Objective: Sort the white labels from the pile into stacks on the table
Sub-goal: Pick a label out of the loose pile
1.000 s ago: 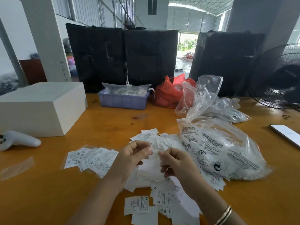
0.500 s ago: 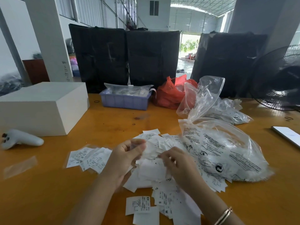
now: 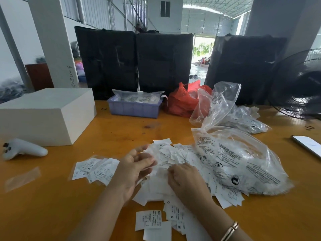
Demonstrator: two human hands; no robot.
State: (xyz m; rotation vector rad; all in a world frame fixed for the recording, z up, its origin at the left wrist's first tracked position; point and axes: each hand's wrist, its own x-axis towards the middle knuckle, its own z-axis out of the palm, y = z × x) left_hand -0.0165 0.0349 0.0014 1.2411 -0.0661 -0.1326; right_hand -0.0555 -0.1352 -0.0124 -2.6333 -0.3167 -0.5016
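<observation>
A loose pile of white labels [image 3: 173,153] lies in the middle of the orange table [image 3: 52,206]. My left hand [image 3: 133,167] rests at the pile's left edge, fingers curled and blurred, touching labels. My right hand [image 3: 184,180] is palm down on the pile, fingertips pinching labels near its middle. A fanned stack of labels [image 3: 95,169] lies to the left of my left hand. A few more labels [image 3: 149,220] marked SX, S and M lie near the front edge, between my forearms.
A large clear bag of labels [image 3: 243,164] lies right of the pile, smaller bags behind it. A white box [image 3: 43,113] and white controller [image 3: 22,150] sit left. A purple bin [image 3: 133,108], red bag [image 3: 182,100], fan [image 3: 298,84] and phone [image 3: 307,145] ring the table.
Both hands have dropped from holding a label above the pile down onto the pile, the right hand pressing flat on it. The view has tilted down slightly.
</observation>
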